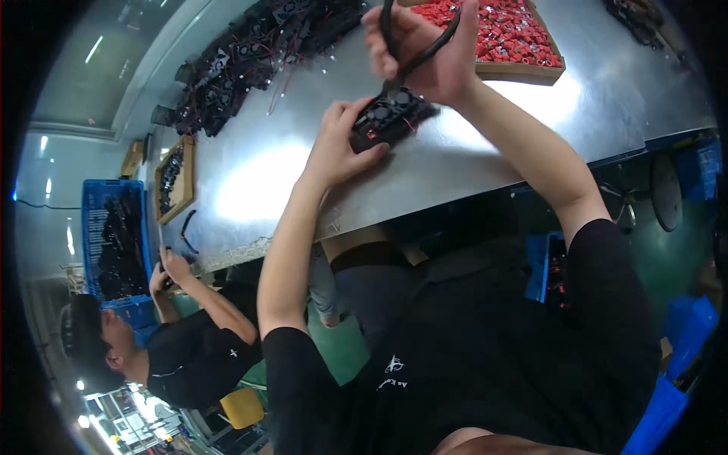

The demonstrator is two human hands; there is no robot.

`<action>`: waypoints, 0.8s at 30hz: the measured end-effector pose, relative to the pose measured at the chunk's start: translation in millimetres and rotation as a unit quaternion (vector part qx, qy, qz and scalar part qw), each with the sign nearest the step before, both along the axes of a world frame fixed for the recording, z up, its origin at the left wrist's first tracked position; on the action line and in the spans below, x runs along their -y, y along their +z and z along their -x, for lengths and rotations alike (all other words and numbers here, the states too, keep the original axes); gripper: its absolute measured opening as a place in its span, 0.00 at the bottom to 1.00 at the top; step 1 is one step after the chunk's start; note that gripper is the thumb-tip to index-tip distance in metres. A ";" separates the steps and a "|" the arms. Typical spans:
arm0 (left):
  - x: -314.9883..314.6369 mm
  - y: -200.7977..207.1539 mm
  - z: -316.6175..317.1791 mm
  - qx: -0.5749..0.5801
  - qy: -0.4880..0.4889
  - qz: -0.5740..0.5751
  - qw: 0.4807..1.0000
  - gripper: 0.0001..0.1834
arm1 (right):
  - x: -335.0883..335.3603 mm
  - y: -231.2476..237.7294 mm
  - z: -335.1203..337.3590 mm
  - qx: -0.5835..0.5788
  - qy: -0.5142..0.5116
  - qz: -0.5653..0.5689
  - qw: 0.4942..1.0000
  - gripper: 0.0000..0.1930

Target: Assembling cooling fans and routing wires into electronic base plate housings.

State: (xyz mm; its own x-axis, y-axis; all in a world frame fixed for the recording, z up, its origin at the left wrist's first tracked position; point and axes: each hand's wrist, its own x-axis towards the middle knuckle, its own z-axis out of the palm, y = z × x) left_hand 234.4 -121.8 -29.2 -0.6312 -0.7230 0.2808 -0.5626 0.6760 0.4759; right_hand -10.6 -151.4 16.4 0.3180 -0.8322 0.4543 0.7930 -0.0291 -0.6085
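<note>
Left hand (337,148) grips black fan unit (388,117) | right hand (425,49) grips black tool (413,45) | table (303,174) edge near

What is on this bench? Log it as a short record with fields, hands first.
left hand: grips the black fan block against the metal table
right hand: holds a black-handled hand tool over the block
behind right hand: wooden tray of red parts
far left of table: heap of black fans with wires; small wooden tray
beside table: blue crate
co-worker: a person's hands at the table edge
</note>
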 end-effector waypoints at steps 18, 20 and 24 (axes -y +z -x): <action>10.9 -44.8 34.3 -0.115 -0.067 0.100 0.986 0.36 | -51.7 -16.1 -37.9 -0.096 -0.187 -0.110 0.971 0.62; 8.1 -49.1 36.7 -0.115 -0.055 0.077 0.989 0.32 | -60.3 -5.0 -47.0 0.024 -0.135 -0.188 0.972 0.62; 10.4 -44.8 36.0 -0.129 -0.083 0.050 0.987 0.28 | -60.2 -11.6 -49.8 -0.029 -0.155 -0.102 0.982 0.60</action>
State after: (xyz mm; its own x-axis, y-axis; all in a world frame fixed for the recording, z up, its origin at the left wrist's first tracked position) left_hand 198.4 -132.2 -74.0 -0.6375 -0.5763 0.5112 -0.3091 0.7992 0.5155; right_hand 39.3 -91.2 4.8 0.0549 -0.9648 0.2570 0.7295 -0.1370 -0.6701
